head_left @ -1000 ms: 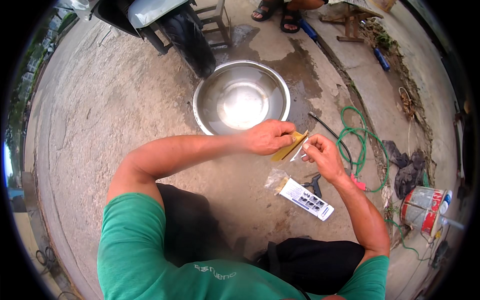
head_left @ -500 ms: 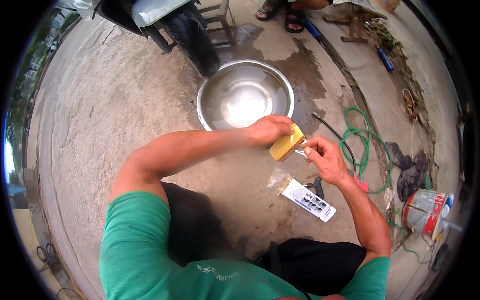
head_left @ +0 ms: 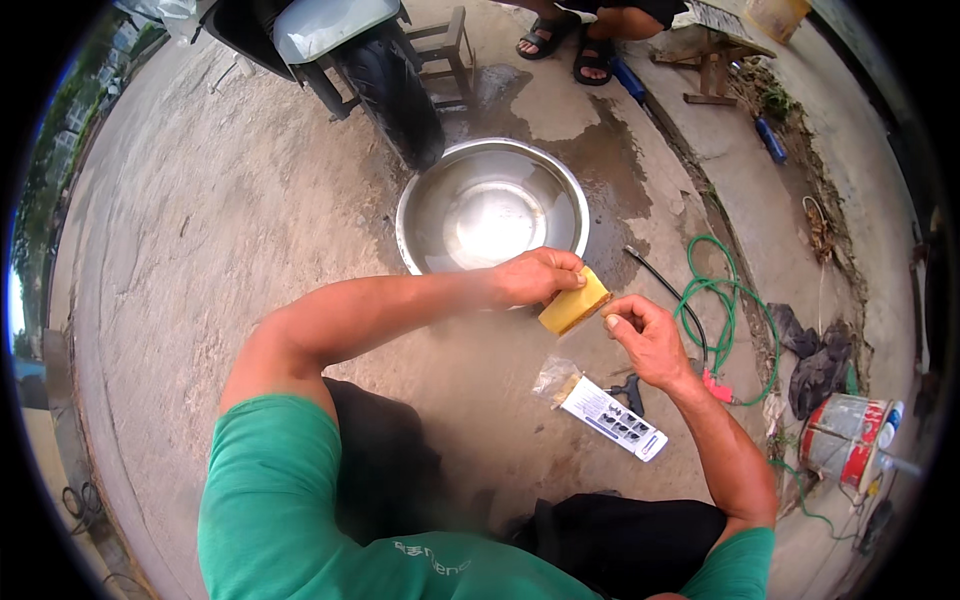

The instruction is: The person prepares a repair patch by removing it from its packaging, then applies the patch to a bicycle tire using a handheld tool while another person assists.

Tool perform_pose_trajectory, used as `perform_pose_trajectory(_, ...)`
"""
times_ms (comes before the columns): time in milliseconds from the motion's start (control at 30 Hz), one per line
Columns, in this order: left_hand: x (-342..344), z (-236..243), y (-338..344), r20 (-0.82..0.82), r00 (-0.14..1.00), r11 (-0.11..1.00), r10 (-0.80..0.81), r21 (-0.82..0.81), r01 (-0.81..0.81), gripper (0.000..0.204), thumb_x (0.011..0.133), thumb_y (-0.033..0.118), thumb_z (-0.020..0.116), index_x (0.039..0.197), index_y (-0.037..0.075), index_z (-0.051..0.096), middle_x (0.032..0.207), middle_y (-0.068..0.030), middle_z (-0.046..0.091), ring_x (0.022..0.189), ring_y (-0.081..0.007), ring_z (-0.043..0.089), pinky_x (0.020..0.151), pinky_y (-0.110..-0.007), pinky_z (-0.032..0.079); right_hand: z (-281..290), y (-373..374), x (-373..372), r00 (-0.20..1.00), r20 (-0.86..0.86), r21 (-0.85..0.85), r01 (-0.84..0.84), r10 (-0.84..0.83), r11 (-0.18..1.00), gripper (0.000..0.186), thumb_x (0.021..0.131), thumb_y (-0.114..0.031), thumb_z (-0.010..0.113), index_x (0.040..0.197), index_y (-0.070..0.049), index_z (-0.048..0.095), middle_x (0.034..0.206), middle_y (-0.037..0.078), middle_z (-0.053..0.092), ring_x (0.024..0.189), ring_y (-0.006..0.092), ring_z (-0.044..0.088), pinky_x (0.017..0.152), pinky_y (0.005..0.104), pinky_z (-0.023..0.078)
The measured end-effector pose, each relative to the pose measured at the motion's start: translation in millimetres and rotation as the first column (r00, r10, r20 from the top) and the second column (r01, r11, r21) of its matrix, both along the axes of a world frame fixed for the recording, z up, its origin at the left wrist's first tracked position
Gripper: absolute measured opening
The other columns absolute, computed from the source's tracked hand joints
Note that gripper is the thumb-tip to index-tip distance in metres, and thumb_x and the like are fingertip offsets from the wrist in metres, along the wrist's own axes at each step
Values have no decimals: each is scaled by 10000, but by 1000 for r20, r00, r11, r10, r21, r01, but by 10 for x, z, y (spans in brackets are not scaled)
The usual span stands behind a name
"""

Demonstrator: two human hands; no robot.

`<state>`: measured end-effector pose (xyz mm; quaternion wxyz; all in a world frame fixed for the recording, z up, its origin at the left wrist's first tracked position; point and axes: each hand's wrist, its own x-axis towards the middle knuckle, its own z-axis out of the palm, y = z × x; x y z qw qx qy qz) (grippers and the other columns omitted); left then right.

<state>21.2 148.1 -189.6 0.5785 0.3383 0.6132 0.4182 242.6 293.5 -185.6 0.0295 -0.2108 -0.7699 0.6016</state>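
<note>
My left hand (head_left: 540, 275) pinches a flat yellow-faced slab (head_left: 577, 303) with a brown lower edge, like a sheet of tyre plug strips. It is held tilted above the ground, just nearer than the steel basin (head_left: 415, 205). Close to the slab's right edge, my right hand (head_left: 645, 335) has its thumb and forefinger pinched together; whatever is between them is too small to make out. Below them on the concrete lies a white printed package (head_left: 625, 425) with a clear plastic bag (head_left: 556, 382) holding something tan. A black-handled tool (head_left: 630, 393) sits beside it.
A motorcycle's front wheel (head_left: 395, 110) stands at the basin's far left. To the right lie a coiled green hose (head_left: 735, 300), dark rags (head_left: 820, 365) and a red-and-grey drum (head_left: 845, 440). A person's sandalled feet (head_left: 592, 62) are at the far side, near a wooden stool (head_left: 712, 60).
The white bit seen at my right fingertips before no longer shows, and that hand sits slightly apart from the slab. My left hand still holds the slab. The whole view has shifted a little.
</note>
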Motion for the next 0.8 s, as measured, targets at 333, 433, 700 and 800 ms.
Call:
perform_pose_trajectory(333,156,159,-26,-306,942,982,-134,88,168,304,1045,285,579,1181,39,697,1062,-89,716,1022,-172,653,924,-349,513,24,4,-28,999,20,-170,-33,37,985,169,987,-124,681,1107,-6,691,909,26,719,779,86,636,706,269,523)
perform_pose_trajectory(433,171,116,-6,-375,913,965,-161,135,226,301,1045,275,581,1177,28,691,1060,-111,721,1026,-189,664,924,-360,515,41,24,-8,997,48,-107,-58,63,993,187,974,-146,697,1094,-4,697,892,28,720,774,92,639,705,279,522)
perform_pose_trajectory(700,202,174,-158,-475,870,947,-136,195,255,270,1039,241,556,1130,25,689,997,-174,715,945,-287,690,863,-414,527,202,-87,-112,991,85,136,-114,103,984,211,950,-201,722,981,8,719,788,67,722,720,126,656,678,309,527)
perform_pose_trajectory(800,331,310,-14,-601,792,925,-109,230,302,264,1000,252,552,1018,15,669,936,-239,687,915,-434,664,815,-519,508,322,-60,7,990,120,185,-92,70,978,228,955,-212,715,964,16,709,766,80,717,709,142,662,665,326,526)
